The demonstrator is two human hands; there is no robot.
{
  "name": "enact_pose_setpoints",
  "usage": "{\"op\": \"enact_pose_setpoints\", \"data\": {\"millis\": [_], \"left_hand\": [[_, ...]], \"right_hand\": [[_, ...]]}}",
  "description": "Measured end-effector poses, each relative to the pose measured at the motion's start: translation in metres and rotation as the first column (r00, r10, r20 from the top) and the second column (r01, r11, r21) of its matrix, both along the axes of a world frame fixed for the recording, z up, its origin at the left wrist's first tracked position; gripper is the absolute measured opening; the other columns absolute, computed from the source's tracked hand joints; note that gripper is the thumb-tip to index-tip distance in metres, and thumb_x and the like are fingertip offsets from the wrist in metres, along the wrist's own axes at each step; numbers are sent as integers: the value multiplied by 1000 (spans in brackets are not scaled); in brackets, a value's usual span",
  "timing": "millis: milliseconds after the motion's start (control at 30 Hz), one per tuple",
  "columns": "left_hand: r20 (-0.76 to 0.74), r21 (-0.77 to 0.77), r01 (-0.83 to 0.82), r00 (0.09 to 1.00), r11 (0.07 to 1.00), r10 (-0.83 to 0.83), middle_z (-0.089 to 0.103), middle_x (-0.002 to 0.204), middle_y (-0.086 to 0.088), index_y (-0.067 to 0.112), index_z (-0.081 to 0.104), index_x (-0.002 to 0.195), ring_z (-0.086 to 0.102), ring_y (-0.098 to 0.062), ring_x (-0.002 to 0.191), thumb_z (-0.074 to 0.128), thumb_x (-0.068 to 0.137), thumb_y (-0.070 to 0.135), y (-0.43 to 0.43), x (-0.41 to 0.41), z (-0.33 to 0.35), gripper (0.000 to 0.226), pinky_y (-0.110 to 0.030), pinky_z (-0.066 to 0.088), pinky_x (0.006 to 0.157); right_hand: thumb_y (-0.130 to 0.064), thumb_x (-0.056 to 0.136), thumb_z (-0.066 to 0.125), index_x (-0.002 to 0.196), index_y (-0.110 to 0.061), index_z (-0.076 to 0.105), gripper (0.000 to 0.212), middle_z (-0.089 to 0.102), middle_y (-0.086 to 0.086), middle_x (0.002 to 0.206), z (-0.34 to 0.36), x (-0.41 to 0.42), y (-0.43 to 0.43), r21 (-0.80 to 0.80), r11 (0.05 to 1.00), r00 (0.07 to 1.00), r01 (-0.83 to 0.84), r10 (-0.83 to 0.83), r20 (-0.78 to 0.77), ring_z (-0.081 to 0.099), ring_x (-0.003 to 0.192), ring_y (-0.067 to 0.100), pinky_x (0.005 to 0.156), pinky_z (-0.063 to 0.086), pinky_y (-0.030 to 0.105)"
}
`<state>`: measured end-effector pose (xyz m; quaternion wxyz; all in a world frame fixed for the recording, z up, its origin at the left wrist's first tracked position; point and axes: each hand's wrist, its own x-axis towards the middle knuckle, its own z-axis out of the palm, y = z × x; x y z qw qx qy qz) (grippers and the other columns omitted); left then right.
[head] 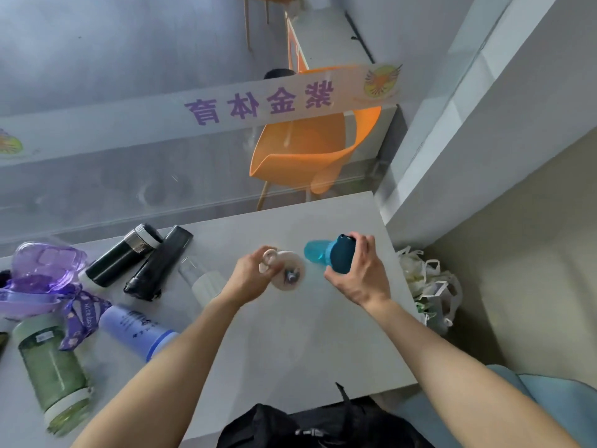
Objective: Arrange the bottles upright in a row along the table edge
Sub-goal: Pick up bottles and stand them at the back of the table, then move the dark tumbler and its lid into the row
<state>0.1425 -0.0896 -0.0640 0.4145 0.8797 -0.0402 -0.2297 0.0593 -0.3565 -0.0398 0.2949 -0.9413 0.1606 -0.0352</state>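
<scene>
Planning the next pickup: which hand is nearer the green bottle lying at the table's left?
Left. The left hand, holding a beige lid, is nearer the green bottle; the right hand grips the blue bottle farther right.

Both bare forearms reach forward, roughly parallel. Left hand: fingers curled closed in a grip, wrist bent slightly inward. Right hand: fingers wrapped closed in a grip, thumb on near side, back of hand facing the camera.
</scene>
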Motion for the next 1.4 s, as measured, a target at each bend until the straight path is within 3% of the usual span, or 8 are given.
{"op": "enact_pose_setpoints", "data": {"millis": [233,600,733,833,933,1033,1300,1400], "left_hand": [[-297,-214,-396,897,893,327,73,118,-13,16,75,109,74,-32,112,81,95,44,-41,10,-12,32,-48,70,75],[-353,-234,-472,856,850,378,71,125,-9,18,64,127,74,-27,115,78,96,53,-39,-3,-6,49,-51,68,86],[-187,-210,-476,877,854,442,76,119,-3,21,70,118,76,-19,111,64,104,53,-7,-7,8,36,-51,67,90],[-94,-172,-528,849,832,519,79,110,-5,23,72,109,80,-24,104,65,108,34,37,-13,16,13,-49,67,88],[-4,-62,-552,833,832,553,81,100,-3,29,74,104,81,-18,92,68,105,29,88,-26,22,7,-46,68,84],[93,87,-568,823,818,561,80,94,7,29,76,106,78,-10,87,69,100,36,134,-44,27,12,-41,66,86],[209,389,-478,878,787,430,72,115,3,26,71,125,69,-18,106,75,92,45,224,-53,28,39,-40,57,98],[221,469,-373,927,800,302,63,131,-2,22,62,139,59,-25,124,76,91,48,244,-37,23,57,-45,52,106]], "right_hand": [[-57,77,75,143,-19,45,82,46,3,129,7,24,-35,-88,990,990,-112,119,75,62,108,27,89,61,39],[-81,71,70,168,-13,14,131,49,12,136,11,13,-48,-170,973,987,-156,161,20,54,122,34,107,49,49],[-55,84,77,151,-2,49,89,56,17,136,44,15,-26,-221,968,864,-116,208,458,55,123,35,105,46,50],[-32,93,78,128,-2,65,48,66,16,120,54,22,26,-259,905,690,-337,424,586,62,107,31,91,53,46],[-26,94,72,117,-8,70,29,67,8,109,45,16,95,-209,788,645,-580,600,473,63,96,25,79,57,43],[-39,92,70,124,-13,65,42,65,6,115,22,12,154,-69,760,740,-646,646,187,66,102,29,79,61,45],[-81,78,70,164,-8,21,122,46,14,148,-36,35,250,-8,886,825,-464,429,-367,55,131,34,109,50,44],[-72,79,74,158,-5,23,115,50,15,146,-51,40,269,8,925,846,-379,350,-403,59,128,35,105,52,42]]}}
